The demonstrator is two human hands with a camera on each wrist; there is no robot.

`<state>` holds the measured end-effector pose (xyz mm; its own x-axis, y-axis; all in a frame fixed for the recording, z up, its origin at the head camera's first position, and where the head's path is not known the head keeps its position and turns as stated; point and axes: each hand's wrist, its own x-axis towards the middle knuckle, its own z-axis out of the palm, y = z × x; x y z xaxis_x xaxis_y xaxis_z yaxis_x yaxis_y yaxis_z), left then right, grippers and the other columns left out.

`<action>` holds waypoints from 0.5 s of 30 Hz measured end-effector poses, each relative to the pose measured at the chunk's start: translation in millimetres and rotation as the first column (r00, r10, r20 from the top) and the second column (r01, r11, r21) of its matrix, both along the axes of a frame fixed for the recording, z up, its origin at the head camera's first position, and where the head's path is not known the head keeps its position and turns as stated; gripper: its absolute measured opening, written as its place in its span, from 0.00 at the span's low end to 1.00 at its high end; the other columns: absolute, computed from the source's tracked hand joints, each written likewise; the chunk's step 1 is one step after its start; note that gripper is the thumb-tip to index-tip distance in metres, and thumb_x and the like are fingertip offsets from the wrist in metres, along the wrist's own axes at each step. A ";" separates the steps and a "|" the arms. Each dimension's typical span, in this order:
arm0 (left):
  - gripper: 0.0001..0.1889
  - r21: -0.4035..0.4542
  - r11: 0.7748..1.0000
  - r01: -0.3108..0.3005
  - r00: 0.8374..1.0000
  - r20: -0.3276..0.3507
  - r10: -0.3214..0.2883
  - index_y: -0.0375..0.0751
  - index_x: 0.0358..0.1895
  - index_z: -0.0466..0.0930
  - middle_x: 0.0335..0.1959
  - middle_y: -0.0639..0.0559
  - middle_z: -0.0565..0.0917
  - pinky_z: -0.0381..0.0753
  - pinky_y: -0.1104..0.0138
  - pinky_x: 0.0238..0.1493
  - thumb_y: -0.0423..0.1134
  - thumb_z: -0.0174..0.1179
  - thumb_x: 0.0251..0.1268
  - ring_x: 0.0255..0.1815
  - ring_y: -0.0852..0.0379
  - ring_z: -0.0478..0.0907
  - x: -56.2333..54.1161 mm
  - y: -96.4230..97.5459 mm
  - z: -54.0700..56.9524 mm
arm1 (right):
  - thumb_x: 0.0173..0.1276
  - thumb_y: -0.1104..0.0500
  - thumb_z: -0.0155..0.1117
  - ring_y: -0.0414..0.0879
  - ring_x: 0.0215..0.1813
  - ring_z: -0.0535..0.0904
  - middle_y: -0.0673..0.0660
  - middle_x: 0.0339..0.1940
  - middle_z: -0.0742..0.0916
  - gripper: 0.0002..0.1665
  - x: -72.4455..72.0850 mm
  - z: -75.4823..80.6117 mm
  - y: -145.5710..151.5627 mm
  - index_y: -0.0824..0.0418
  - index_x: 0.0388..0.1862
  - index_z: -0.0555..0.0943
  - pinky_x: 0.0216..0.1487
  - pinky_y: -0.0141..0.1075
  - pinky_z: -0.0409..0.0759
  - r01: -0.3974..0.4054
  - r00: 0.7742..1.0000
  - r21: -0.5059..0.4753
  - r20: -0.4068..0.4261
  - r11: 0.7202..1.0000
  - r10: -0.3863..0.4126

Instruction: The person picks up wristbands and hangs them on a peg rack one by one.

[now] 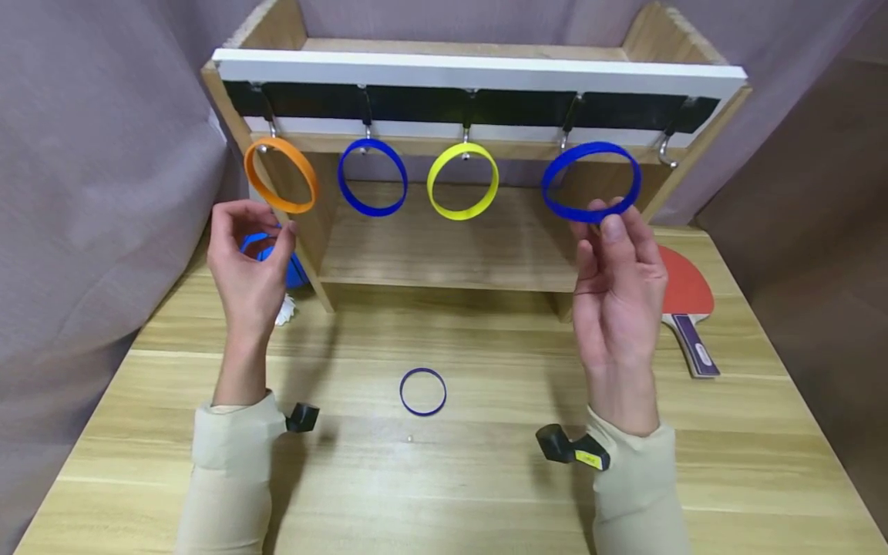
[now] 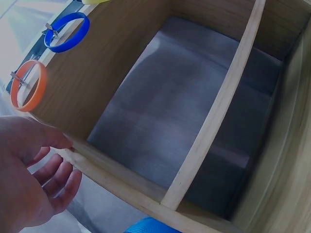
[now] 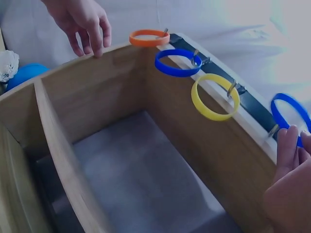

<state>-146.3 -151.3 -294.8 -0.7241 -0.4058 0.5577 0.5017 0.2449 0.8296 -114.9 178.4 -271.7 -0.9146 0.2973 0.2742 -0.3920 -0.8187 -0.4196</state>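
My right hand pinches a blue wristband between thumb and fingers at the fourth hook from the left. In the right wrist view, that band stands close to the hook's tip. An orange wristband hangs on the leftmost hook, a second blue wristband on the one beside it, and a yellow wristband on the third. Below the orange band, my left hand holds nothing, its fingers loosely bent at the rack's left side. A dark blue wristband lies flat on the table.
The wooden rack carries a white and black rail along its top front. Its rightmost hook is bare. A red table tennis bat lies at the right; a blue object and white shuttlecock-like piece sit left.
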 end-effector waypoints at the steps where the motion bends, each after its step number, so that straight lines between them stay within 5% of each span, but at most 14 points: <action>1: 0.16 0.001 1.000 -0.002 1.000 0.000 0.002 0.26 0.45 0.74 0.37 0.37 0.77 0.80 0.68 0.39 0.26 0.67 0.56 0.35 0.49 0.76 0.1 -0.3 -0.1 | 0.64 0.75 0.63 0.60 0.45 0.85 0.71 0.48 0.84 0.18 -1.1 -0.3 1.5 0.76 0.54 0.78 0.42 0.35 0.84 -0.008 1.000 -0.006 0.014 1.000 0.008; 15: 0.15 0.005 1.000 -0.003 1.000 0.010 0.003 0.26 0.45 0.74 0.36 0.38 0.77 0.80 0.68 0.39 0.26 0.67 0.56 0.36 0.49 0.76 -0.8 -0.2 -0.1 | 0.64 0.74 0.64 0.56 0.41 0.86 0.70 0.46 0.84 0.16 -15.3 -12.6 -0.8 0.76 0.52 0.79 0.39 0.33 0.84 -0.017 0.999 0.004 0.052 1.000 0.017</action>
<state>-147.1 -151.4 -294.8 -0.7284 -0.4114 0.5479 0.4922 0.2421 0.8361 -130.2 177.6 -284.4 -0.9325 0.2802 0.2278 -0.3555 -0.8234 -0.4424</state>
